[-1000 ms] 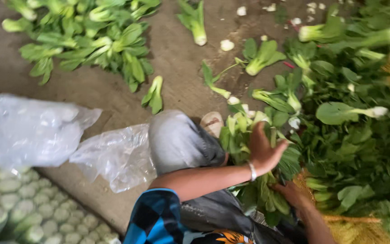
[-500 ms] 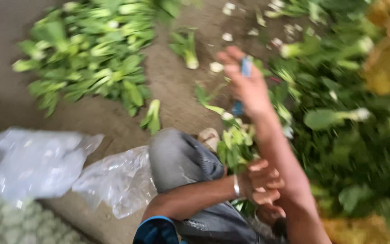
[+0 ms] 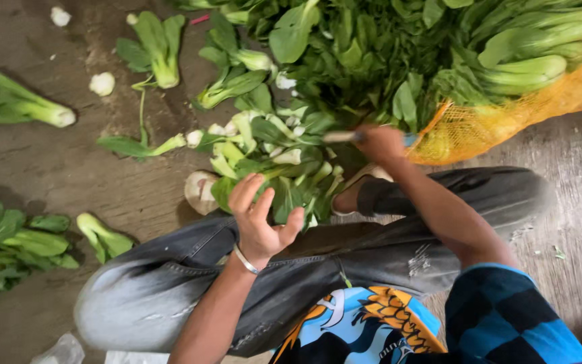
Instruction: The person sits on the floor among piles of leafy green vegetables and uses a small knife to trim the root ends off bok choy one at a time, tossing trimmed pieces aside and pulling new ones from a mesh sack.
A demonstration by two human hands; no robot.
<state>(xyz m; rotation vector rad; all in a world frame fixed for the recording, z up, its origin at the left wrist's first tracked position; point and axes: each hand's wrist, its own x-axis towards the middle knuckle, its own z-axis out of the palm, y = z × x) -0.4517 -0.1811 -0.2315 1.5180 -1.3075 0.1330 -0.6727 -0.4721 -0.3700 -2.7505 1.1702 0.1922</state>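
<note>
While the left hand (image 3: 259, 219) hovers palm-up with its fingers loosely spread and nothing in it, the right hand (image 3: 380, 143) is curled tight around a knife (image 3: 342, 136), pale blade sticking out to the left and a bit of blue handle (image 3: 410, 139) peeking out on the other side. There's a thin silver bracelet (image 3: 245, 259) on the left wrist. Both hands sit over a loose heap of bok choy (image 3: 274, 158) lying on the ground between the person's feet, so the left one is just above the leaves, not clearly touching them as far as I can see, and the knife hand is right at the heap's upper right edge. Legs are in grey jeans (image 3: 318, 263), knees bent wide, and two pale sandalled feet (image 3: 201, 192) poke out next to the greens. Behind the heap is a much bigger pile of bok choy (image 3: 399, 54), with part of it spilling out of an orange mesh sack (image 3: 506, 121) on the right. Further out on the bare dirt floor (image 3: 48, 168) there are single heads scattered around, one at the far left (image 3: 25, 108) and one up top (image 3: 159, 44), plus a few cut white stem ends (image 3: 102, 83). Another bunch of greens (image 3: 5, 246) sits at the left edge, and a scrap of clear plastic bag (image 3: 62, 350) shows at the bottom.
</note>
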